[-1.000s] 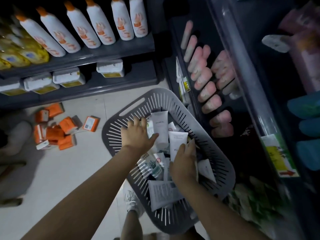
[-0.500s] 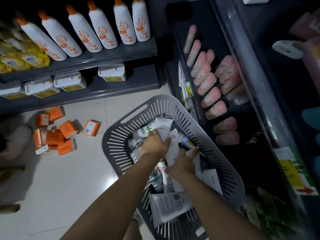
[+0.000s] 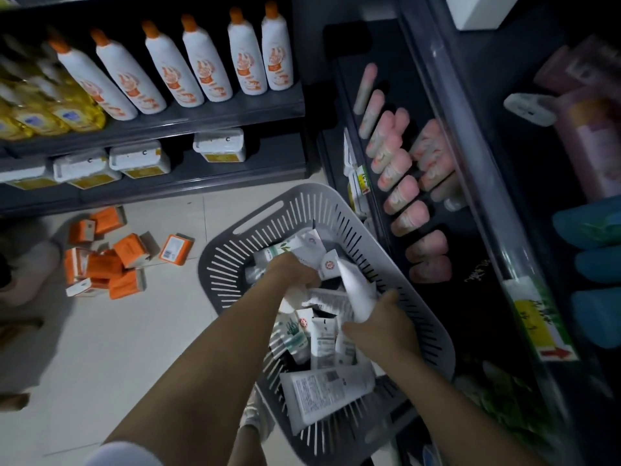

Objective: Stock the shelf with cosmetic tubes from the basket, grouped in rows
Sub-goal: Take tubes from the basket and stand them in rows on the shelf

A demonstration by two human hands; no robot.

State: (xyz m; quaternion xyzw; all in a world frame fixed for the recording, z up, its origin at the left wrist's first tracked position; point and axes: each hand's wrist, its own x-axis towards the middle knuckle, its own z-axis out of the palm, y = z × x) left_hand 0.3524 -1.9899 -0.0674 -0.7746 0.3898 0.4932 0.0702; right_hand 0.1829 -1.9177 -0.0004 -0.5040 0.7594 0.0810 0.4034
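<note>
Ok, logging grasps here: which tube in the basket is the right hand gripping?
The plain white tube tilted up above the pile; the right hand grips its lower end.

The left hand [image 3: 295, 274] has its fingertips buried among the tubes [image 3: 322, 341]. The right hand [image 3: 379, 327] hides the lower end of the white tube [image 3: 356, 294].

- Pale glossy floor tiles [image 3: 141, 331] with thin joints.
- A dark grey shelf unit [image 3: 201, 121] stands at the far left. White bottles [image 3: 215, 72] with orange caps and yellow bottles [image 3: 50, 112] are on its upper board, white tubs [image 3: 218, 146] below.
- Orange boxes [image 3: 111, 260] lie scattered on the floor before it.
- Dim light.
</note>
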